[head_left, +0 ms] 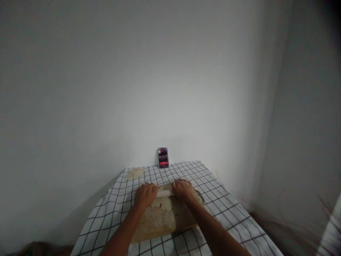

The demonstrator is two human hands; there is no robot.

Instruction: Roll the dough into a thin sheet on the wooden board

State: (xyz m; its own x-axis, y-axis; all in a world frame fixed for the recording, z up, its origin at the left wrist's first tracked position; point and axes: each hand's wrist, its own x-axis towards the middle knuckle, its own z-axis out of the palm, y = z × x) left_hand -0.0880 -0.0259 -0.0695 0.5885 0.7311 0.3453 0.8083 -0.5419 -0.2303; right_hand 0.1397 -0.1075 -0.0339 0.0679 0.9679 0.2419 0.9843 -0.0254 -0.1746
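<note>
A pale rolling pin (164, 192) lies crosswise near the far side of a wooden board (154, 225). My left hand (146, 194) is closed over its left part, and my right hand (183, 189) is closed over its right part. Between my forearms, a sheet of pale dough (166, 204) spreads over the board, with a small ragged tear along its near edge. Light, floury smears cover the board's near half. My hands hide both ends of the pin.
A checked cloth (223, 204) covers the table. On its far left lies a thin flat piece of dough (135, 173). A small dark upright object (163, 158), blurred out, leans at the wall (170, 89). A dark loop (201, 196) shows at the board's right.
</note>
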